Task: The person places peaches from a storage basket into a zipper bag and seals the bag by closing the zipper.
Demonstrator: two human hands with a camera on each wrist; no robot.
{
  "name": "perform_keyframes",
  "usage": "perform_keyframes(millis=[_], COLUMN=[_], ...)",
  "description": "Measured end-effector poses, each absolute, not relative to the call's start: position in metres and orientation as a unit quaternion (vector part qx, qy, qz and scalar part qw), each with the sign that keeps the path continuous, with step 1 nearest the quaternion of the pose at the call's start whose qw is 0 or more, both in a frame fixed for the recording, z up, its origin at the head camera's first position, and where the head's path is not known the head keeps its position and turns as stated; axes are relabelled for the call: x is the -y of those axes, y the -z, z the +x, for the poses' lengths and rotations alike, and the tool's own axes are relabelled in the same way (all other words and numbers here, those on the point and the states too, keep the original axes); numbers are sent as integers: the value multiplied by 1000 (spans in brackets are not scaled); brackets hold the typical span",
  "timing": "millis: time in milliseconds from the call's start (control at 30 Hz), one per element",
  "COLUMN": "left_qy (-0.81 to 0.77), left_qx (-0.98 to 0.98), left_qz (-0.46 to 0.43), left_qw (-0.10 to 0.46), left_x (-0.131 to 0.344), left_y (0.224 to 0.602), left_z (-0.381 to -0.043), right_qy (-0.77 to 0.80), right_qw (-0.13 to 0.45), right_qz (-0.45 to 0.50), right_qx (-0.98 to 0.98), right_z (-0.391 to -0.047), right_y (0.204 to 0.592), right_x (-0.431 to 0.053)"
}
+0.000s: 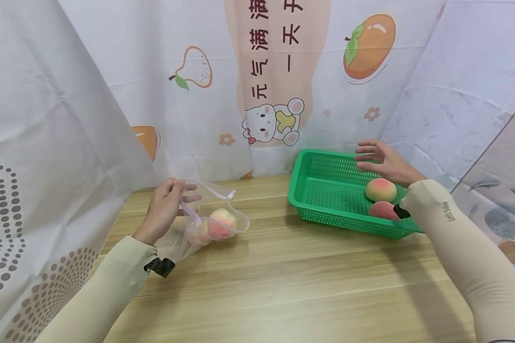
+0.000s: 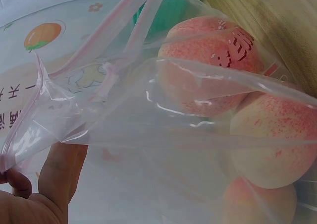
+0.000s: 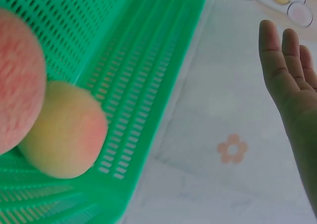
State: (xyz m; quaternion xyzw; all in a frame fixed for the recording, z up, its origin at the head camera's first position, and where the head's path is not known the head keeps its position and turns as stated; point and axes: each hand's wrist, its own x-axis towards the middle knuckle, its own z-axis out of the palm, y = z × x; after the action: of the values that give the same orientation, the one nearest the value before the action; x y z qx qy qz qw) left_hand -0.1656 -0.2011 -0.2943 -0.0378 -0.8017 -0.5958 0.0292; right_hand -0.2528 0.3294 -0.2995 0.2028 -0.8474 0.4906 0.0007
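Note:
My left hand (image 1: 165,209) pinches the rim of a clear zip bag (image 2: 114,120), whose mouth gapes toward the right. Inside the bag, three peaches show in the left wrist view: a pink one with red printed marks (image 2: 208,60), a pale speckled one (image 2: 277,140) and a partly cut-off one (image 2: 260,201). Over the right end of a green basket (image 1: 297,188), my right hand (image 1: 386,164) is raised with its fingers extended and nothing in them. Below it in the basket lie a yellow-pink peach (image 1: 381,190) and a redder peach (image 1: 383,210), partly covered by the wrist strap.
The bag and basket stand on a wood-grain table (image 1: 257,286), the basket at the back right. Behind hangs a printed cloth (image 1: 189,114) with fruit and a cartoon figure. A pale curtain (image 1: 34,143) closes off the left, and more cloth (image 1: 468,85) hangs at the right.

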Motion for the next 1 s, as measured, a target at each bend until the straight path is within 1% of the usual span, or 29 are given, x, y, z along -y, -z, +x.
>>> perform_keyframes(millis=[167, 467, 767, 1000], left_qy=[597, 597, 594, 593], left_qx=[801, 801, 803, 804], left_qz=[-33, -32, -35, -34], left_qw=[25, 24, 22, 23], left_x=[200, 200, 201, 200], left_y=[293, 293, 294, 294], left_z=[-166, -165, -165, -164], right_qy=[-505, -484, -479, -456], right_qw=[1, -5, -70, -103], right_qz=[181, 148, 115, 98], right_qx=[844, 862, 867, 878], right_z=[-254, -256, -260, -263], right_y=[306, 317, 329, 332], right_x=[-345, -373, -394, -399])
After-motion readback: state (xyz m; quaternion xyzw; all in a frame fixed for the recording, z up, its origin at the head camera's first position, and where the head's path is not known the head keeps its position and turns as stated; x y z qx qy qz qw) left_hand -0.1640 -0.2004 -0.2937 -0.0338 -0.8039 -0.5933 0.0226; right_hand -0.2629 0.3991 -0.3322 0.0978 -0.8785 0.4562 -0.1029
